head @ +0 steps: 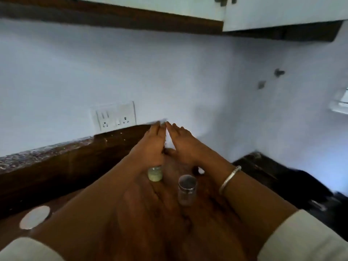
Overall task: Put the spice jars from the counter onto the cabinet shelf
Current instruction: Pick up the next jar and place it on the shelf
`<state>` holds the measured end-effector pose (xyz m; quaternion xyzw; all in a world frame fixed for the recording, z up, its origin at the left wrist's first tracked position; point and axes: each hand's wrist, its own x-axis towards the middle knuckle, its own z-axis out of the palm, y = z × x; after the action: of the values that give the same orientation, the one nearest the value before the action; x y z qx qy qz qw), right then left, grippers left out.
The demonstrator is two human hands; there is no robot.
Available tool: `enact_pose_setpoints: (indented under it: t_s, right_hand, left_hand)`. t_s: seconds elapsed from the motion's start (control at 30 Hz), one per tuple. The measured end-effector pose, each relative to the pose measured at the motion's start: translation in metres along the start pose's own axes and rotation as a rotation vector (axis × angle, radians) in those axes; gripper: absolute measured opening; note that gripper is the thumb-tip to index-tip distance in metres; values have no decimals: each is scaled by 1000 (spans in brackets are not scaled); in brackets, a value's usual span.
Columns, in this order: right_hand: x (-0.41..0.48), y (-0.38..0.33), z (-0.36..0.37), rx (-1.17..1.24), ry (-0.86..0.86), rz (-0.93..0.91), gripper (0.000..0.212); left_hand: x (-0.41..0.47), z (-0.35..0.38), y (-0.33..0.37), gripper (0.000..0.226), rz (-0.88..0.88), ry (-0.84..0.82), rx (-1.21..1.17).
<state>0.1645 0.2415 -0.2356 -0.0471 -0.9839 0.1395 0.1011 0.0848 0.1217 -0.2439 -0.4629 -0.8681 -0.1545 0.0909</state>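
Observation:
Two small spice jars stand on the brown counter (pixel 66 178). One holds pale green powder (pixel 155 173); the other is clear with a dark lid (pixel 187 190) and stands nearer me, to the right. My left hand (pixel 150 144) and my right hand (pixel 181 143) stretch forward above the counter beyond the jars, fingers straight, fingertips meeting near the wall. Neither hand holds anything. The green jar sits just under my left wrist. A third dark jar (pixel 197 170) peeks out under my right wrist. The wall cabinet (pixel 263 14) hangs overhead with its white doors closed.
A white switch and socket plate (pixel 114 116) is on the wall behind the counter. A round white lid or disc (pixel 34 217) lies at the counter's left front. A dark lower surface (pixel 273 176) sits to the right. A white object (pixel 339 102) juts from the right wall.

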Motion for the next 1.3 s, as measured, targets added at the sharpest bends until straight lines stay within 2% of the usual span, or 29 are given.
enact_pose_setpoints:
  t_s: [0.07,0.17,0.27,0.43,0.63,0.8,1.03,1.1,1.2,1.3]
  right_hand:
    - [-27,39,15,-20,-28,32,75]
    - [-61,100,35,-54,-39,-23,65]
    - [-78,156,51,-91,-115,62,72]
    - [-104,243,71,-61,-276,190,71]
    - [-134,303,94,51,-408,304,96]
    - [-139,326,124,146,-442,364,114]
    - [-138,331,146,219,-208,345,104]
    - [-134,327,143,262,-112,394,105]
    - [-126,312,133,428,73,475,102]
    - [-118,285,119,578,200,487,93]
  left_hand:
    - [8,38,28,98,26,-67,-14]
    - [22,94,68,93,73,-134,-69]
    - [38,140,99,86,81,-233,-90]
    - [57,206,150,86,-107,-318,-246]
    - [53,272,185,87,-241,-496,-353]
    - [39,288,201,98,-321,-564,-494]
    - [28,301,203,112,-366,-612,-533]
    - [24,302,199,115,-380,-514,-543]
    - [18,297,191,114,-352,-256,-573]
    - [13,284,188,116,-314,-114,-712]
